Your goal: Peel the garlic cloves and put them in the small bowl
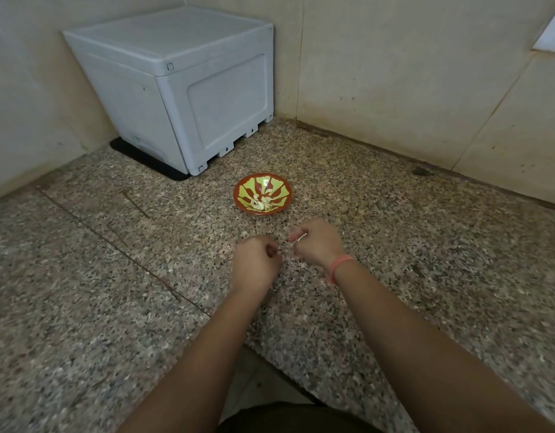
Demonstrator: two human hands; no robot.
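Observation:
A small red bowl (242,186) with a green pattern sits on the granite counter and holds several peeled pale garlic cloves (261,202). Just in front of the bowl my two hands hover close together above the counter. My right hand (318,242), with a pink band on its wrist, pinches a thin pale strip of garlic skin (300,237) between thumb and fingers. My left hand (254,260) has its fingers curled tight, thumb against forefinger, round a small garlic clove that is almost wholly hidden inside the grip.
A pale grey plastic box (176,85) stands on a black mat in the back left corner. Tiled walls close off the counter (82,276) at the back and the left. The counter's front edge runs diagonally below my forearms.

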